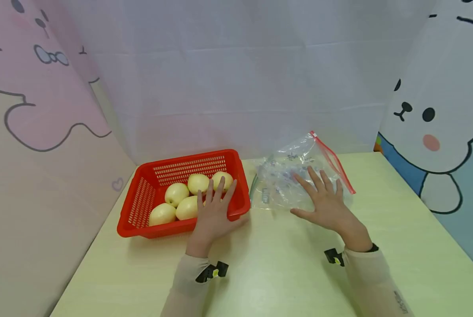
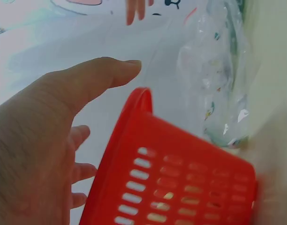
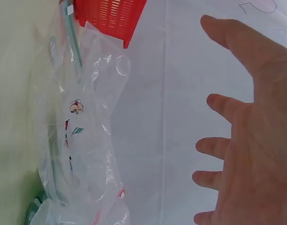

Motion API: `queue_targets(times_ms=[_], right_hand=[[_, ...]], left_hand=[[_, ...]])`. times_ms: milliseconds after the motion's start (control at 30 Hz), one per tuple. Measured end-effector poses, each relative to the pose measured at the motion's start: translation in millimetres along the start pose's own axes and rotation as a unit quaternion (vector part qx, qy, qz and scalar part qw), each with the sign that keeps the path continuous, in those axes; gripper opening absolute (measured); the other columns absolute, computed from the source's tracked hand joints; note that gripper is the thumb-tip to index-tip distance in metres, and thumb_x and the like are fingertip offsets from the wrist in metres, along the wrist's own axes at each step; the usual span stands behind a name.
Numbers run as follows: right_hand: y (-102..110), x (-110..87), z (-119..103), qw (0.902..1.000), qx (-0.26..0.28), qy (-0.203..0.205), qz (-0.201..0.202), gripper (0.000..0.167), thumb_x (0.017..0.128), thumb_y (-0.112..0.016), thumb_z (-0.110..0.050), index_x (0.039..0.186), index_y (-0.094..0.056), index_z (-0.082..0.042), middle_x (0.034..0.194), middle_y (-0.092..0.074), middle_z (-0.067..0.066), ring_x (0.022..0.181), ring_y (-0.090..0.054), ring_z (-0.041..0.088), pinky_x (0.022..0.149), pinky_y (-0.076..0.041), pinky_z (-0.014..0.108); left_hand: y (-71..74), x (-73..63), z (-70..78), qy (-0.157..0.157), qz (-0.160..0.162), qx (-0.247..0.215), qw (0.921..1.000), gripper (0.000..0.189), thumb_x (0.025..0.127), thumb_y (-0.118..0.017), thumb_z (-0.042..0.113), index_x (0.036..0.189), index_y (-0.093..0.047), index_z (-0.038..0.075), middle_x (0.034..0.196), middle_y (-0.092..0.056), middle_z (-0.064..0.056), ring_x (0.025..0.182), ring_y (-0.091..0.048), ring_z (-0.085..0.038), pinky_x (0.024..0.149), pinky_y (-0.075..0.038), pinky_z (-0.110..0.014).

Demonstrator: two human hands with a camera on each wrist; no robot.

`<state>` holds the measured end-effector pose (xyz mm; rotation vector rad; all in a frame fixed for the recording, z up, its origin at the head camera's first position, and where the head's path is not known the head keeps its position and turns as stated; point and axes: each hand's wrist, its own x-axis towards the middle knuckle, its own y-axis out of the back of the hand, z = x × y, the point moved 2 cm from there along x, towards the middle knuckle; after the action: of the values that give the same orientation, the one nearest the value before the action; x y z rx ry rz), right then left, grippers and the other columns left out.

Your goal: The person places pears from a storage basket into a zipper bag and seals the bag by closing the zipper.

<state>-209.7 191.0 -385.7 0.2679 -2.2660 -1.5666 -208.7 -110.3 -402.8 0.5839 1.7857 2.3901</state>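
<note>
Several pale yellow, round fruits [image 1: 162,214] lie in a red plastic basket [image 1: 136,231] on the left of the table. Over the basket's near right corner hovers my left hand [image 1: 215,220], fingers spread and holding nothing; the left wrist view has its thumb apart from the rim. A clear zip bag [image 1: 277,189] with a red slider strip lies to the right of the basket, crumpled, with small printed figures on it. My right hand [image 1: 326,207] is above the bag's near side with fingers spread, and the right wrist view shows a gap between them.
A light wooden table [image 1: 276,273] carries everything. White cloth [image 1: 236,88] hangs behind it, and printed cartoon panels [image 1: 430,110] stand at the left and right sides. A second, green-edged strip [image 3: 73,42] runs along the bag near the basket.
</note>
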Motion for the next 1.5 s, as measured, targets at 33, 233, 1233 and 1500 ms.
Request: queue_targets(times_ms=[33,233,1233,1500], right_hand=[[0.7,0.1,2.1,1.0000,-0.003,0.003,0.006,0.090,0.087,-0.071,-0.047,0.158,-0.022,-0.022,0.163,-0.007,0.021,0.146,-0.002,0.051,0.104,0.001,0.078],[5.7,1.9,19.4,0.9972,-0.044,0.029,0.053,0.084,0.082,-0.076,-0.043,0.151,-0.034,-0.017,0.157,-0.021,0.028,0.140,-0.017,0.055,0.101,-0.014,0.079],[-9.1,46.1,133.9,0.9850,-0.022,-0.171,0.001,0.081,0.099,-0.052,-0.043,0.147,-0.019,0.012,0.135,-0.035,0.041,0.118,-0.031,0.062,0.090,-0.018,0.083],[-11.0,52.9,131.8,0.9783,0.009,-0.197,0.063,0.041,0.101,-0.043,-0.018,0.126,-0.040,0.013,0.108,-0.051,0.033,0.096,-0.042,0.052,0.081,-0.029,0.074]], left_hand=[[-1.6,2.6,2.8,-0.008,0.005,0.002,1.0000,0.096,0.081,-0.069,0.060,0.159,-0.026,0.023,0.163,-0.020,-0.013,0.149,-0.008,-0.041,0.113,-0.008,-0.066],[-8.5,21.4,25.7,-0.050,0.007,0.002,0.9987,0.097,0.081,-0.069,0.060,0.159,-0.024,0.024,0.161,-0.024,-0.014,0.149,-0.013,-0.039,0.114,-0.013,-0.064],[-92.5,92.4,98.9,-0.070,-0.064,0.101,0.9904,0.067,0.091,-0.065,0.047,0.150,-0.041,0.027,0.149,-0.042,-0.006,0.138,-0.036,-0.033,0.106,-0.037,-0.048],[-99.2,93.1,98.5,-0.065,-0.071,0.107,0.9897,0.061,0.093,-0.064,0.044,0.149,-0.044,0.029,0.149,-0.041,-0.007,0.138,-0.034,-0.033,0.106,-0.036,-0.047]])
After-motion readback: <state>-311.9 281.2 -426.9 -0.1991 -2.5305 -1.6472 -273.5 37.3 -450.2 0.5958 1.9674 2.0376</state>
